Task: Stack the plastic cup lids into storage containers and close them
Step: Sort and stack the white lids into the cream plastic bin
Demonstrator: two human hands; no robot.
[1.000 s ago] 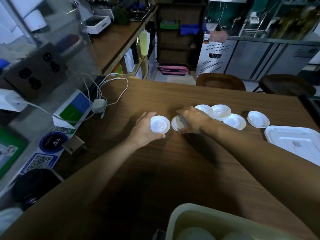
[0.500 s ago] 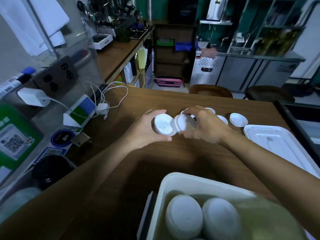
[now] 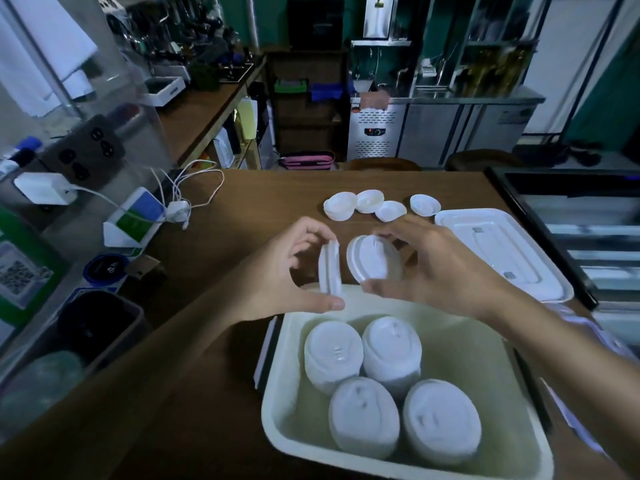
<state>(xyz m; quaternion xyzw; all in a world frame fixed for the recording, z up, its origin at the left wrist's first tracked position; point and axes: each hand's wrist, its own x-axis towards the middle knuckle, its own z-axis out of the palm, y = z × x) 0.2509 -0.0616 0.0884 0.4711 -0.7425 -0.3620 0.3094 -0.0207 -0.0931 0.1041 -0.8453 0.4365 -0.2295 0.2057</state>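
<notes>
The left hand (image 3: 291,271) pinches an edge-on lid (image 3: 329,268), the right hand (image 3: 436,271) grips a tilted lid (image 3: 374,261) (faces nearly meeting), storage container (image 3: 464,344) just below.

Two hands: left hand (image 3: 287,271), right hand (image 3: 440,271). One open storage container (image 3: 464,344), four lid stacks inside: far-left stack (image 3: 334,355), far-right stack (image 3: 391,348), near-left stack (image 3: 363,417), near-right stack (image 3: 441,420). Four loose lids in a row on the bench (image 3: 242,202): leftmost lid (image 3: 340,205), second lid (image 3: 370,201), third lid (image 3: 390,211), rightmost lid (image 3: 425,204). Edge-on lids (image 3: 329,268) between the left fingers, number too tight to tell. One tilted lid (image 3: 374,261) showing in the right fingers. One flat container cover (image 3: 502,251). Two stools beyond: left stool (image 3: 382,164), right stool (image 3: 485,159).
</notes>
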